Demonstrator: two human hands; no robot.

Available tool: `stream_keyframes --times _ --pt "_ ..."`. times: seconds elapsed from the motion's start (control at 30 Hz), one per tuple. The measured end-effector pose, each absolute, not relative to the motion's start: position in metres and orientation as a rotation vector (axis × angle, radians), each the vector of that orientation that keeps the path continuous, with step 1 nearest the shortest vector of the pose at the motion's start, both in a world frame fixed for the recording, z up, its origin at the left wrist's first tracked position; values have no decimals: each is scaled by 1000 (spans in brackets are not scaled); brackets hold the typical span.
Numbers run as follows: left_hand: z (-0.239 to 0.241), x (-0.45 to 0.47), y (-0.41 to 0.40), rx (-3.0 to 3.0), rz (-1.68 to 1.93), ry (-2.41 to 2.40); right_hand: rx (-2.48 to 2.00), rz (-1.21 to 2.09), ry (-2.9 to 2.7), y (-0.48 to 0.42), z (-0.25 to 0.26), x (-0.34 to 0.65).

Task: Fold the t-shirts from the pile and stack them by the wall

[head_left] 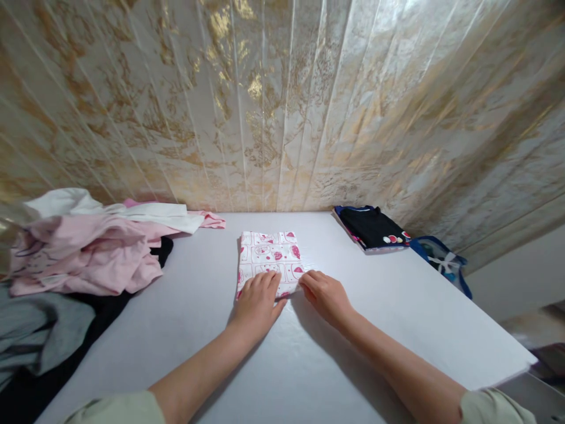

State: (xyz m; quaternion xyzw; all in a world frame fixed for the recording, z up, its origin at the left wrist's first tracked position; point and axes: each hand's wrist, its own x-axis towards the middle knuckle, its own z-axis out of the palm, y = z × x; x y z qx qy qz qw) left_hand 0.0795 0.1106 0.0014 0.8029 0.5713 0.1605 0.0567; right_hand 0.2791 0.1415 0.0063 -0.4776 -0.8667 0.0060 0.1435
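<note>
A folded white garment with a red and pink print lies as a neat rectangle on the white table. My left hand rests on its near edge, fingers stretched over the fabric and thumb out to the side. At the near right corner, my right hand has its fingers bent together on the edge of the cloth in a pinch. The garment's near edge is partly hidden by my left hand.
Unfolded pink clothes, a white piece and a grey piece are heaped at left. Folded clothes with a black top sit at back right. Beyond the table's right edge is a blue-rimmed bag. A gold-patterned curtain borders the back.
</note>
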Motion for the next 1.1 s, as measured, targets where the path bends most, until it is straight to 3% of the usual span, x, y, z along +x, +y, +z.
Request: stream_keyframes --times 0.13,0.27,0.53,0.63,0.8,1.1 --pt "11 82 118 2397 451 1767 -1328 69 -2341 141 30 274" --pt "20 74 123 2334 535 1757 -1310 340 -2042 138 37 281" --pt "69 70 114 2198 562 1779 -1277 1722 -1255 118 2 279" --pt "88 71 111 1992 723 1504 -1115 1688 -1140 129 -2 261" --pt "106 59 110 1134 965 1063 -869 1649 -1018 158 1 252" --pt "44 7 97 467 904 1015 -1073 1831 -1103 168 7 254"
